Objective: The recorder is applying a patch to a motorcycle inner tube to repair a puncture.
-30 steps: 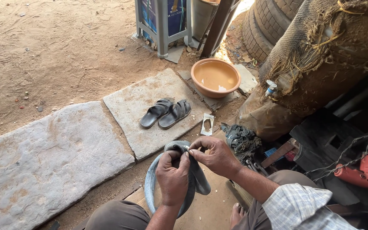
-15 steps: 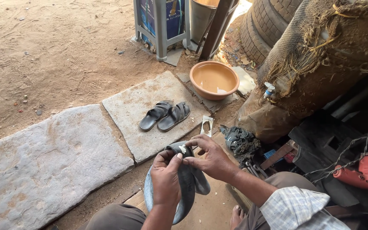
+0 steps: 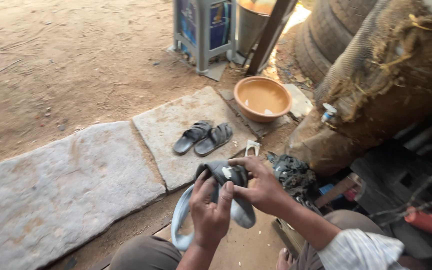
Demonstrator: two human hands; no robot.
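Above dirt, tube (image 3: 228,175) between hands (image 3: 236,197)

- Grey rubber inner tube (image 3: 226,200), looped: matt and smooth, with a pale patch at the fold.
- Two flat grey stone slabs (image 3: 66,190), just left of the tube: rough and pitted.
- Pair of dark grey sandals (image 3: 203,137), beyond the tube: dull rubber or plastic.
- Round orange basin (image 3: 262,98), farther beyond the tube: smooth plastic, faintly glossy.
- Brown sacking (image 3: 391,75), right of the tube: coarse, frayed cloth.
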